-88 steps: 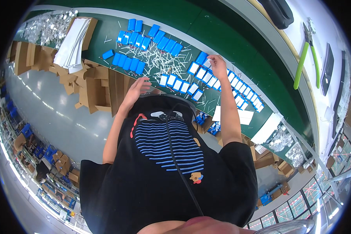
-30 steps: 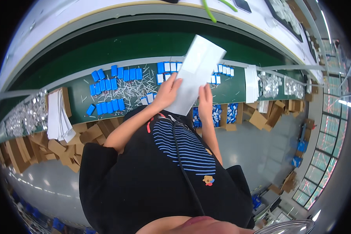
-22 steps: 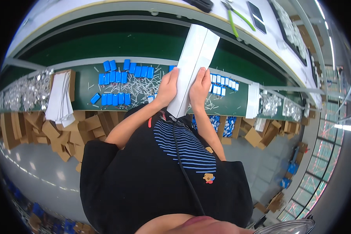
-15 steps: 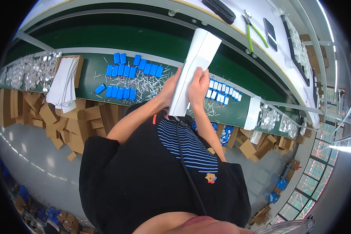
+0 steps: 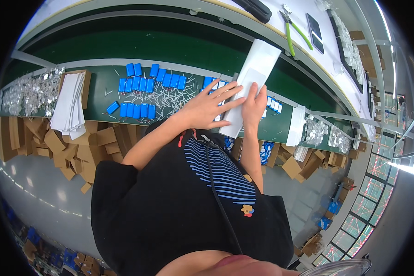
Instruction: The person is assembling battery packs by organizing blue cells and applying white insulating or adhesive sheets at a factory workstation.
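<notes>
A long white bundle, which looks like folded sheets, stands tilted in front of my chest, its top leaning to the right. My right hand grips its right side, thumb on the near face. Spread flat, my left hand reaches across the lower left part of the bundle, with its fingertips over the white surface. Whether its palm presses on the bundle I cannot tell. Behind it on the green bench lie blue battery packs in rows, and some with white tops are partly hidden by my hands.
Thin white strips lie scattered among the packs. At the left, white sheets hang over a cardboard box beside clear bagged parts. Green-handled pliers and a phone rest on the upper shelf. Cardboard boxes stand below the bench.
My left hand has let go of the bundle's left edge and spread its fingers across it. The bundle has shifted right and turned, with my right hand still on it.
</notes>
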Demonstrator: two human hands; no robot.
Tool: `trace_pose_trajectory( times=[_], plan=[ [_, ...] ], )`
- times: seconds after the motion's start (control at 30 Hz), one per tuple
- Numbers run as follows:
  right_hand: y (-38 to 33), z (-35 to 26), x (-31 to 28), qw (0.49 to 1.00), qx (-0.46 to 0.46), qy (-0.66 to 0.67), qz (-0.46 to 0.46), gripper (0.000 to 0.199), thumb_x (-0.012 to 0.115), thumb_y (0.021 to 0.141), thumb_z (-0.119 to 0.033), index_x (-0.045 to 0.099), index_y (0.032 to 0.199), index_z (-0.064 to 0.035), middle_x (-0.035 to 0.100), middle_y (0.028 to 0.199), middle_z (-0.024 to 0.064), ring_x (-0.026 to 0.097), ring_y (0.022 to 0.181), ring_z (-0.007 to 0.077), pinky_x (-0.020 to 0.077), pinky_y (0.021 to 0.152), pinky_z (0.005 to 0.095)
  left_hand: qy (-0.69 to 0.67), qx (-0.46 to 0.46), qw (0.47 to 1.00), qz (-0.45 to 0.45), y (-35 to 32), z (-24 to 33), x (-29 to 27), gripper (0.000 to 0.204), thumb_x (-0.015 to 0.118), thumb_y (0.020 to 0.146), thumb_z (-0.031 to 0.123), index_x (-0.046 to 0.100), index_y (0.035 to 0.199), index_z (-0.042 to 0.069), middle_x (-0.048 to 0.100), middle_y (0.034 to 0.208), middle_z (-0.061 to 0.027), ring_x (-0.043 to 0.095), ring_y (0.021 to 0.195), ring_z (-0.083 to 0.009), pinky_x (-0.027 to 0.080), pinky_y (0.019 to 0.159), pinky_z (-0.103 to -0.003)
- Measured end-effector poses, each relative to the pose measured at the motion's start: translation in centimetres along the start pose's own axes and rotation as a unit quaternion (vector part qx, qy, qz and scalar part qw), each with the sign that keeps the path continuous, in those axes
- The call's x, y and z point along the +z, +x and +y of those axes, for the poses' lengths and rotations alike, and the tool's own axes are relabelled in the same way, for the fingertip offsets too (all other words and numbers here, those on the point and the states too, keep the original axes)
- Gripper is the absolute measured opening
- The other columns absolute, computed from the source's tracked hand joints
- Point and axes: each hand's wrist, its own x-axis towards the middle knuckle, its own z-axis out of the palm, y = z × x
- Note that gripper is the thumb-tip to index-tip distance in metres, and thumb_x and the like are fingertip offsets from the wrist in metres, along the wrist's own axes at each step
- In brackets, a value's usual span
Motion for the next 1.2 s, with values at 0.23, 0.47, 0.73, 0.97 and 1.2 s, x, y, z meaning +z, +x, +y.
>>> trace_pose_trajectory(
  times=[0.23, 0.47, 0.73, 0.97, 1.2],
  plan=[
    [-0.1, 2.8, -1.3, 0.993, 0.107, 0.046, 0.008, 0.037, 0.047, 0.105, -0.029, 0.058, 0.114, 0.0052, 0.066, 0.094, 0.018, 0.064, 0.082, 0.0212, 0.0534, 0.072, 0.0317, 0.005, 0.005, 0.998, -0.069, -1.2, -1.1, 2.3, 0.072, 0.058, 0.092, 0.052, 0.037, 0.153, 0.019, 0.025, 0.162, -0.0099, 0.023, 0.15, -0.0276, 0.018, 0.122, -0.047],
    [0.5, 6.8, -6.3, 0.969, 0.237, 0.011, 0.074, 0.045, 0.046, 0.104, -0.035, 0.056, 0.122, 0.0054, 0.066, 0.101, 0.0199, 0.067, 0.086, 0.0242, 0.0556, 0.077, 0.0343, -0.012, -0.104, 0.992, -0.063, -5.5, -4.4, 4.6, 0.067, 0.055, 0.095, 0.048, 0.038, 0.152, 0.017, 0.027, 0.162, -0.0102, 0.023, 0.15, -0.0303, 0.023, 0.12, -0.048],
    [-2.5, 16.9, -7.2, 0.95, 0.279, 0.0, 0.137, 0.041, 0.043, 0.104, -0.032, 0.056, 0.117, 0.0045, 0.066, 0.099, 0.0193, 0.066, 0.089, 0.0245, 0.0552, 0.079, 0.0339, -0.541, -0.341, 0.767, 0.056, -9.1, -4.5, 4.4, 0.056, 0.043, 0.1, 0.046, 0.049, 0.138, 0.005, 0.032, 0.156, -0.0186, 0.024, 0.148, -0.0371, 0.024, 0.119, -0.051],
    [-11.6, 22.3, -8.1, 0.929, 0.339, -0.144, 0.039, 0.036, 0.051, 0.098, -0.029, 0.061, 0.108, 0.004, 0.068, 0.098, 0.0184, 0.067, 0.089, 0.0266, 0.0545, 0.079, 0.0347, -0.914, -0.152, 0.278, 0.253, -12.7, -5.0, 5.9, 0.05, 0.033, 0.101, 0.047, 0.052, 0.105, 0.002, 0.035, 0.147, -0.0276, 0.025, 0.143, -0.039, 0.021, 0.117, -0.055],
    [-7.5, 30.5, -5.6, 0.87, 0.4, -0.285, -0.049, 0.031, 0.059, 0.092, -0.026, 0.065, 0.099, 0.0036, 0.069, 0.097, 0.0176, 0.067, 0.088, 0.0288, 0.0538, 0.079, 0.0355, -0.925, -0.142, 0.253, 0.244, -12.2, -4.4, 6.1, 0.048, 0.033, 0.101, 0.048, 0.051, 0.102, 0.003, 0.038, 0.143, -0.0269, 0.027, 0.141, -0.0378, 0.021, 0.116, -0.054]
  ],
)
